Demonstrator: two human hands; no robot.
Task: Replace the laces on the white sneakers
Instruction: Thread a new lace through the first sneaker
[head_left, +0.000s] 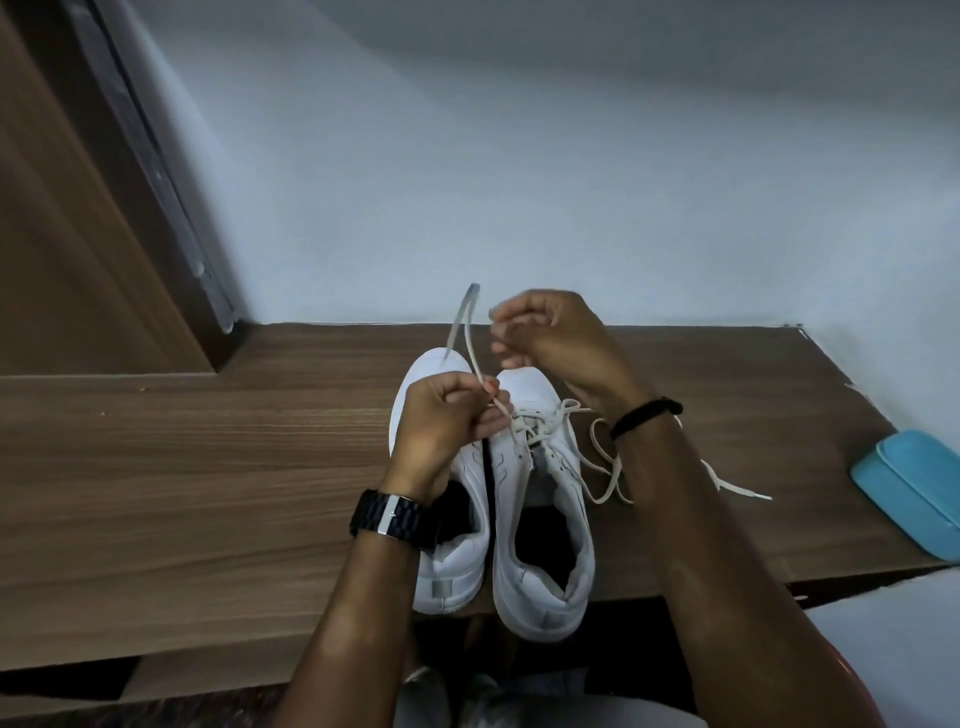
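We see both forearms bare, no sleeves. Left hand (441, 415): black link-bracelet watch (390, 521) with silver clasp at wrist, lower centre of frame. Right hand (550, 338): thin black band (645, 417) round wrist, centre right.

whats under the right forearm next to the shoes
Loose lace loops on the wooden shelf beside the right sneaker, its tip emerging past the forearm. The stretch beneath the forearm is hidden.
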